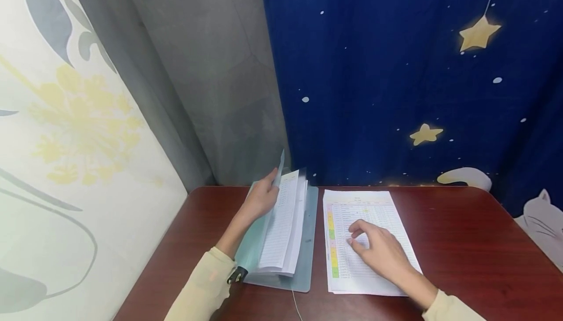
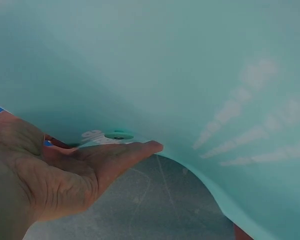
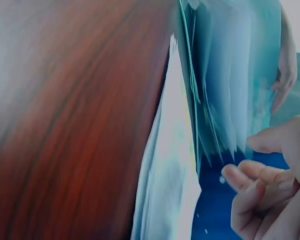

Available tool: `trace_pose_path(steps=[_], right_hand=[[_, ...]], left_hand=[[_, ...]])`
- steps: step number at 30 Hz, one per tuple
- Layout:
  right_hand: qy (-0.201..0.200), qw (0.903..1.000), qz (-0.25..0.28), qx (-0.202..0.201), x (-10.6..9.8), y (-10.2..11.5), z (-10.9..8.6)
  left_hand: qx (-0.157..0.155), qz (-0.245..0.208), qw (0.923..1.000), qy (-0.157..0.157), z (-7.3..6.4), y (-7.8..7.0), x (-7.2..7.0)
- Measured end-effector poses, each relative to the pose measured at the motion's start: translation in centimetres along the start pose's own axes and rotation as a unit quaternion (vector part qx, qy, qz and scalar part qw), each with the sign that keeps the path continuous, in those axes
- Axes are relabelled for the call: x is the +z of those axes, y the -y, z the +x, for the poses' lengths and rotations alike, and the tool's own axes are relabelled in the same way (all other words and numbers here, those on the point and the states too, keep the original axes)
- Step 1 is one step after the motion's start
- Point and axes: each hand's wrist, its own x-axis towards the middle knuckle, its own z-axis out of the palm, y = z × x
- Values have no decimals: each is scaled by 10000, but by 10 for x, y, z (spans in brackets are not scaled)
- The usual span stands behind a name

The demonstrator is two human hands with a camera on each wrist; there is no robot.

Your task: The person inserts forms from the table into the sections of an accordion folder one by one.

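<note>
My left hand grips the upper edge of the raised cover of a teal plastic folder. Close up in the left wrist view, the thumb lies along the edge of that cover, beside a small round snap. Inside the partly opened folder stand several printed sheets, fanned slightly apart. To its right lies a stack of printed papers with a coloured column down its left side. Above this stack hovers my right hand, thumb and fingers bent with a gap between them and nothing held.
The dark red wooden table carries both the folder and the stack. Behind it hang a grey curtain and a blue one with stars. A pale patterned cloth borders the left side. A thin cord runs below the folder.
</note>
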Motion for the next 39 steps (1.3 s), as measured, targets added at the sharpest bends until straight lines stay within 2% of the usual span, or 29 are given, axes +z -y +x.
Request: trace_pose_path(steps=[4, 8, 14, 19, 26, 33, 39], right_hand=[[-1, 9975, -599, 368, -15, -15, -3], [153, 9910, -1117, 728, -29, -30, -8], [394, 9817, -1479, 1135, -39, -50, -15], [545, 9780, -1486, 1360, -40, -64, -16], [759, 9759, -1417, 1477, -44, -76, -16], [987, 9723, -1347, 1634, -46, -83, -15], [1073, 9725, -1069, 1770, -45, -88, -12]], left_hand=[[35, 24, 10000, 29, 1, 1, -1], [61, 38, 10000, 17, 2, 2, -1], [37, -120, 9999, 38, 1, 2, -3], [15, -177, 9998, 64, 0, 1, -4], [-72, -135, 9998, 106, -3, -2, -7], [106, -29, 9999, 91, -3, -2, -14], [167, -144, 9997, 128, -4, 1, -17]])
